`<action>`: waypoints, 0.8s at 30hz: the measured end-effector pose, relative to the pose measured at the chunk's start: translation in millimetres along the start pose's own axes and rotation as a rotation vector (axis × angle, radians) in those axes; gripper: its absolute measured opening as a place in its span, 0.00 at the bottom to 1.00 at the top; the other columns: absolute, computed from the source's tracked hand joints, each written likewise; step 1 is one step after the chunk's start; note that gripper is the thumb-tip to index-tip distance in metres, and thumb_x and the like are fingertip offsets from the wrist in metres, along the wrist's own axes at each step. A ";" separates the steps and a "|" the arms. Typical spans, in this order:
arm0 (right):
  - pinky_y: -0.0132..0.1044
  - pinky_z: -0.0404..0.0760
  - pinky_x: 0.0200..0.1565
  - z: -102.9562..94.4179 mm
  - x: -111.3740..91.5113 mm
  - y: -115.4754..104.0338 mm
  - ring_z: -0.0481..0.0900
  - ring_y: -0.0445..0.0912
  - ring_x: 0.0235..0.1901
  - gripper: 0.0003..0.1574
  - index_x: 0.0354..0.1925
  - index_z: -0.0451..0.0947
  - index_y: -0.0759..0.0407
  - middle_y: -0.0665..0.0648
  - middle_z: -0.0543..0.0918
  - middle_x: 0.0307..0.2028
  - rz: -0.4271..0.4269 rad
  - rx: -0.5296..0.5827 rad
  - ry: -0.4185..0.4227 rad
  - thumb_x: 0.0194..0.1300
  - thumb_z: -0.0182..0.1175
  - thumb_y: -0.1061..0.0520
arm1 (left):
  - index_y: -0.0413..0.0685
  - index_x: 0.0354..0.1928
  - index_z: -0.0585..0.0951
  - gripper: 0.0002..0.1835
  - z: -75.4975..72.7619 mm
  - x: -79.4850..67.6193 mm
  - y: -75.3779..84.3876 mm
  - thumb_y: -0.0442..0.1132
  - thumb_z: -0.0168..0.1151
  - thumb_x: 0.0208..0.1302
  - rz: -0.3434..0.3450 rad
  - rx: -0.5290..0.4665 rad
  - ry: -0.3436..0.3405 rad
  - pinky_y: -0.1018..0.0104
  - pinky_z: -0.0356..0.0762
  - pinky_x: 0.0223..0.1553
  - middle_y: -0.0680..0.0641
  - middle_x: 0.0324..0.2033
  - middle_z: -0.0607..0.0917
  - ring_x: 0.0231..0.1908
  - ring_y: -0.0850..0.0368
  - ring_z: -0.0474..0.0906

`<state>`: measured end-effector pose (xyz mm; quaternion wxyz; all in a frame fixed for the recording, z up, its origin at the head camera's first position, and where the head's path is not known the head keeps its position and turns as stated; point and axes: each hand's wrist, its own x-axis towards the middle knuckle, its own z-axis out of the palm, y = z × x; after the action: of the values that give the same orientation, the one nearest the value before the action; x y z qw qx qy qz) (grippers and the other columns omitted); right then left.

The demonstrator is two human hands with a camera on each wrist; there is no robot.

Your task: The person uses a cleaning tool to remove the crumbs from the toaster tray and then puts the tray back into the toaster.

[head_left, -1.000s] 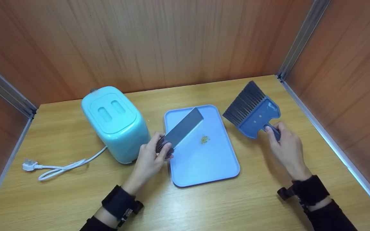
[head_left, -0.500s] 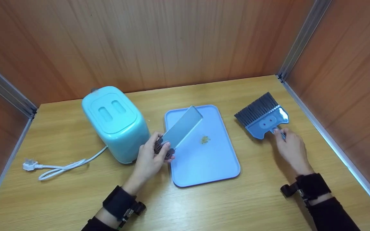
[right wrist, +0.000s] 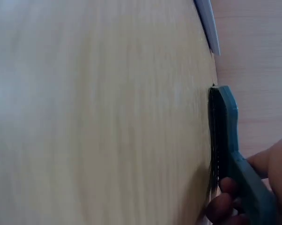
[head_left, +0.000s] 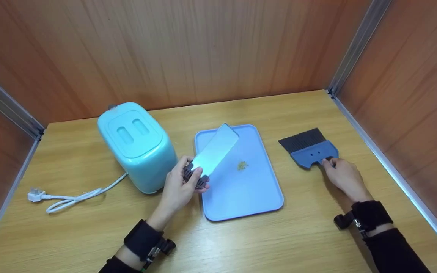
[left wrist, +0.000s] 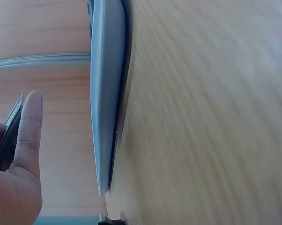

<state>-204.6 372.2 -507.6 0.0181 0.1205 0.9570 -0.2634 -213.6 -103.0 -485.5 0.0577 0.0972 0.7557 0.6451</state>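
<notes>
My left hand (head_left: pixel 180 185) pinches a crumb tray (head_left: pixel 216 148), a flat shiny metal plate with a dark slotted end, between thumb and fingers. It is held tilted over the upper left of a blue serving tray (head_left: pixel 245 193). A small heap of yellowish crumbs (head_left: pixel 242 165) lies on that serving tray. To its right, my right hand (head_left: pixel 343 176) grips the short handle of a wide blue brush (head_left: pixel 313 153) with dark bristles pointing away to the back left. In the right wrist view the brush (right wrist: pixel 231 122) is edge-on, low at the tabletop, with fingers curled round its handle.
A turquoise toaster (head_left: pixel 146 163) with a lid on top stands left of the serving tray, close to my left hand. Its white cord and plug (head_left: pixel 36 195) lie on the table further left. Wooden panels (head_left: pixel 218 49) enclose the back and sides.
My right hand has lowered the brush towards the table, slightly right and nearer, flattening it. The crumb tray has tilted in my left hand, so its face now looks bright.
</notes>
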 end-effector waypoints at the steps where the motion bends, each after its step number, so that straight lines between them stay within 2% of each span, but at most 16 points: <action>1: 0.38 0.65 0.30 -0.6 0.3 0.2 0.70 0.50 0.28 0.29 0.27 0.65 0.54 0.52 0.67 0.24 -0.003 -0.004 -0.013 0.84 0.46 0.40 | 0.42 0.57 0.74 0.09 0.3 0.1 0.7 0.34 0.59 0.81 -0.002 -0.007 -0.002 0.55 0.93 0.34 0.34 0.41 0.89 0.32 0.44 0.93; 6: 0.37 0.65 0.28 -4.6 2.2 -1.0 0.68 0.47 0.24 0.30 0.24 0.63 0.53 0.50 0.65 0.22 -0.028 -0.034 -0.067 0.84 0.48 0.42 | 0.41 0.56 0.73 0.08 1.6 0.2 3.4 0.33 0.58 0.82 -0.014 -0.038 -0.008 0.56 0.93 0.35 0.33 0.42 0.88 0.33 0.44 0.93; 11: 0.35 0.67 0.25 -8.0 2.0 -4.2 0.69 0.45 0.21 0.29 0.24 0.65 0.54 0.51 0.68 0.20 -0.058 -0.081 -0.129 0.85 0.48 0.45 | 0.41 0.56 0.72 0.08 1.9 1.8 3.5 0.33 0.57 0.82 -0.048 -0.067 -0.016 0.55 0.93 0.37 0.33 0.41 0.88 0.34 0.43 0.93; 18: 0.35 0.66 0.23 -8.5 3.9 -10.3 0.68 0.44 0.18 0.31 0.19 0.65 0.53 0.49 0.67 0.17 -0.104 -0.147 -0.140 0.84 0.49 0.49 | 0.43 0.57 0.71 0.08 3.8 4.9 4.7 0.33 0.55 0.83 -0.108 -0.127 -0.011 0.54 0.93 0.41 0.33 0.42 0.88 0.36 0.44 0.93; 24: 0.36 0.68 0.22 -5.8 6.2 -14.8 0.70 0.45 0.18 0.31 0.20 0.68 0.56 0.51 0.68 0.18 -0.122 -0.211 -0.142 0.84 0.48 0.50 | 0.44 0.56 0.70 0.07 6.6 6.3 6.5 0.33 0.55 0.83 -0.112 -0.145 -0.016 0.53 0.93 0.41 0.33 0.42 0.89 0.36 0.44 0.93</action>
<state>-214.0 364.2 -495.8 0.0822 0.0408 0.9812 -0.1698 -217.8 -94.3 -479.8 0.1062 0.0555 0.7108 0.6931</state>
